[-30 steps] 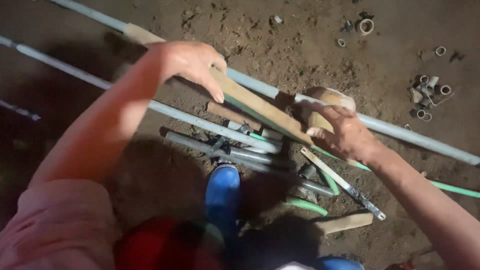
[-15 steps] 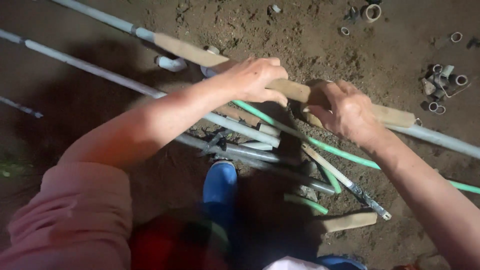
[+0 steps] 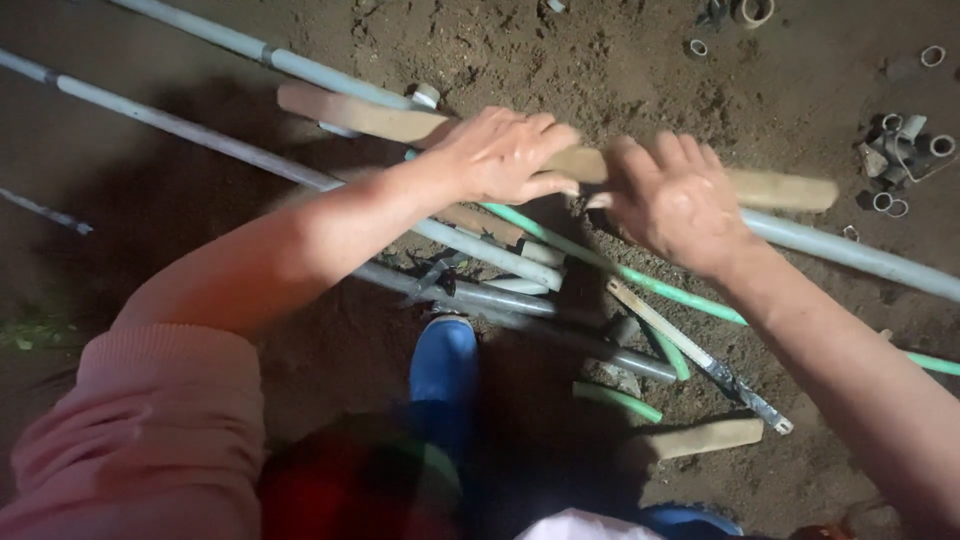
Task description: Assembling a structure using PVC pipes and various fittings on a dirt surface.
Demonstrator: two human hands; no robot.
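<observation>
Over the dirt floor (image 3: 560, 60), in the head view, both hands rest on a long flat wooden slat (image 3: 380, 118) lying across a pile of pipes. Left hand (image 3: 500, 155) curls its fingers over the slat's middle, gripping it. Right hand (image 3: 675, 200) lies just beside it, fingers spread flat on the slat. Grey pipes (image 3: 200, 140) and a green pipe (image 3: 640, 280) run beneath. A blue boot (image 3: 445, 365) stands below, near a hacksaw (image 3: 700, 355). Short pipe offcuts (image 3: 900, 150) lie well apart at upper right.
</observation>
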